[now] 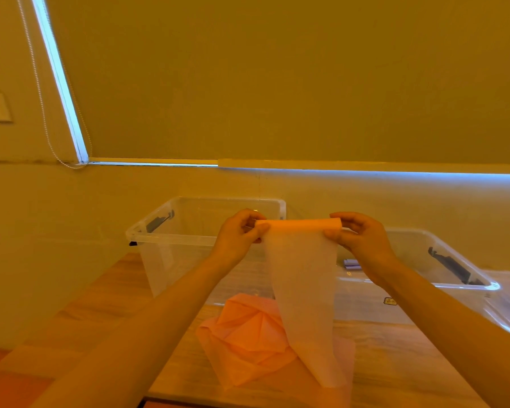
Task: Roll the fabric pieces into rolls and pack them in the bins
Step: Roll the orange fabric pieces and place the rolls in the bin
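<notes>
- Rolling is the step in hand: the left hand point(242, 231) and right hand point(357, 234) each pinch an end of a half-wound fabric roll point(299, 223), held in the air before the left bin point(171, 240).
- Its loose tail point(304, 290) hangs to the table point(395, 348), over a crumpled pink piece point(242, 334).
- Next, I judge, the fingers must wind evenly so the tail climbs straight.
- The right bin point(454, 287) runs off frame; something pale lies inside, too unclear to name.

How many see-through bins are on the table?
2: one bin at the back left behind the left hand, another bin at the right, partly hidden by the right arm. More may sit outside the view.
</notes>
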Tool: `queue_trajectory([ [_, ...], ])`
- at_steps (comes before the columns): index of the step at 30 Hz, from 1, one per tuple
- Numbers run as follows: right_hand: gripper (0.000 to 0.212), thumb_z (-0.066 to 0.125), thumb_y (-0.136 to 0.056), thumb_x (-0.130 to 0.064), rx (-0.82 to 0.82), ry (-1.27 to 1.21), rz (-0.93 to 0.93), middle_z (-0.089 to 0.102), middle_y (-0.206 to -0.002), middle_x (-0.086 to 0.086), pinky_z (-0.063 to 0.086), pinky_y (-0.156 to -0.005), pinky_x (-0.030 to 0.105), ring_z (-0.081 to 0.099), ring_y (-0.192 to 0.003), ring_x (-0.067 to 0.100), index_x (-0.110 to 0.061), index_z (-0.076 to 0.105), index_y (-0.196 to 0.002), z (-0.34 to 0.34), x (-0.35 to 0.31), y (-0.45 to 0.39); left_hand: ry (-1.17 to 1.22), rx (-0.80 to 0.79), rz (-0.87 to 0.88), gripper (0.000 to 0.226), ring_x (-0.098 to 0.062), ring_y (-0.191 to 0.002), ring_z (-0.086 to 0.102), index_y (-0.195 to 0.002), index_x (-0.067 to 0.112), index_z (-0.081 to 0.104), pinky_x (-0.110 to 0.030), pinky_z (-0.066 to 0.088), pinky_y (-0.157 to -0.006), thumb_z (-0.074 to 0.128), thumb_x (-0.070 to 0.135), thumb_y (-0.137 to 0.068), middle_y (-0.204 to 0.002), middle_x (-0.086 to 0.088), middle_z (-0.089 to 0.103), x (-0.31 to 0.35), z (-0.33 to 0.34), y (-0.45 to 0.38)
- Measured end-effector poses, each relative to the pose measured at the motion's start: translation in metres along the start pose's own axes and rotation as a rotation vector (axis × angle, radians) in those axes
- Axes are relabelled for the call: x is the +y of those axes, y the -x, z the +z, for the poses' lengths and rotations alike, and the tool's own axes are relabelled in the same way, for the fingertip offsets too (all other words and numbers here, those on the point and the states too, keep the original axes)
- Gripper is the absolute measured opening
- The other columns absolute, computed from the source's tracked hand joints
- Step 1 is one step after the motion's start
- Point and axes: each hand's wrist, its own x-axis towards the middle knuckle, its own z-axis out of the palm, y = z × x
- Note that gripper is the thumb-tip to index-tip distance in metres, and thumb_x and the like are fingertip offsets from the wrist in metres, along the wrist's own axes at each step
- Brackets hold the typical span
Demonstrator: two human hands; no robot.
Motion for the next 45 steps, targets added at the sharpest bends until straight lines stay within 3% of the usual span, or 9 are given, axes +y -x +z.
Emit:
queue_trajectory([
  [4,0.018,0.071,-0.08,-0.013,0.048,-0.002,-0.003,0.069,-0.089,0.008,0.057,-0.07,0.024,0.065,-0.08,0.017,-0.01,0.066,-0.097,0.0043,0.0015,0.0009,-0.024,-0.009,0.002,0.021,-0.01,-0.091,0.058,-0.101,0.017,0.065,-0.015,0.049,-0.073,0.07,0.011,-0.082,-0.099,0.003,0.062,0.0018,-0.0032,-0.0003],
  [7,0.013,0.071,-0.081,-0.015,0.074,-0.003,0.008,0.068,-0.083,0.006,0.057,-0.069,0.025,0.064,-0.077,0.016,-0.01,0.067,-0.092,0.006,0.0035,0.0009,0.007,-0.014,-0.008,0.019,-0.017,-0.092,0.061,-0.099,0.018,0.065,-0.017,0.05,-0.069,0.07,0.011,-0.083,-0.099,-0.001,0.064,0.0011,-0.005,-0.0012],
  [12,0.033,0.074,-0.076,-0.003,0.0,-0.067,0.017,0.07,-0.095,0.001,0.058,-0.071,0.022,0.067,-0.085,0.013,-0.019,0.066,-0.103,0.0039,0.0034,0.0008,-0.017,0.016,-0.003,0.017,-0.016,-0.086,0.06,-0.104,0.018,0.064,-0.017,0.048,-0.056,0.066,0.021,-0.087,-0.098,-0.001,0.063,-0.0003,-0.0046,-0.0008],
  [19,0.013,0.069,-0.082,-0.014,0.031,0.007,0.008,0.068,-0.09,0.008,0.057,-0.063,0.019,0.065,-0.083,0.019,-0.014,0.066,-0.095,0.005,0.0024,0.0042,0.067,-0.01,-0.018,0.031,-0.017,-0.096,0.06,-0.107,0.016,0.063,-0.021,0.051,-0.078,0.073,0.007,-0.079,-0.103,-0.002,0.064,-0.0022,-0.0035,-0.0009],
  [22,0.007,0.067,-0.083,-0.015,0.024,-0.02,0.026,0.067,-0.084,0.008,0.057,-0.063,0.019,0.063,-0.08,0.019,-0.011,0.066,-0.089,0.0057,0.0022,0.0058,0.051,0.008,-0.005,0.028,-0.017,-0.097,0.06,-0.106,0.016,0.064,-0.027,0.052,-0.082,0.073,0.012,-0.08,-0.103,-0.002,0.065,-0.0022,-0.0031,-0.0016],
  [27,0.031,0.072,-0.078,-0.006,-0.018,0.01,0.018,0.069,-0.098,0.002,0.056,-0.074,0.024,0.065,-0.089,0.014,-0.014,0.065,-0.106,0.0025,0.0036,0.0048,0.004,0.03,0.005,0.023,-0.02,-0.094,0.061,-0.103,0.016,0.066,-0.033,0.054,-0.081,0.072,0.021,-0.082,-0.1,-0.005,0.066,-0.0047,-0.0037,-0.001],
  [34,0.018,0.066,-0.084,-0.011,-0.009,-0.049,0.056,0.068,-0.082,0.005,0.054,-0.057,0.015,0.064,-0.075,0.015,-0.004,0.067,-0.101,0.0081,0.0018,0.0072,-0.039,0.029,-0.005,0.031,-0.018,-0.091,0.06,-0.105,0.014,0.063,-0.024,0.052,-0.074,0.076,0.02,-0.077,-0.1,-0.004,0.065,-0.0046,-0.0046,-0.0022],
  [40,0.034,0.074,-0.076,-0.006,-0.054,0.014,0.036,0.068,-0.099,0.001,0.056,-0.076,0.03,0.066,-0.09,0.015,-0.019,0.064,-0.106,0.0078,0.003,0.0081,-0.027,0.043,-0.02,0.036,-0.016,-0.093,0.061,-0.109,0.012,0.061,-0.018,0.052,-0.073,0.076,0.018,-0.077,-0.103,-0.003,0.065,-0.0064,-0.0057,-0.0032],
  [45,0.022,0.069,-0.081,-0.009,-0.04,0.006,0.022,0.069,-0.093,0.004,0.057,-0.066,0.021,0.066,-0.085,0.018,-0.012,0.065,-0.102,0.0094,0.0023,0.0077,-0.033,0.043,-0.018,0.037,-0.017,-0.095,0.06,-0.11,0.012,0.06,-0.025,0.053,-0.076,0.076,0.019,-0.078,-0.105,-0.004,0.064,-0.004,-0.0058,-0.0025],
])
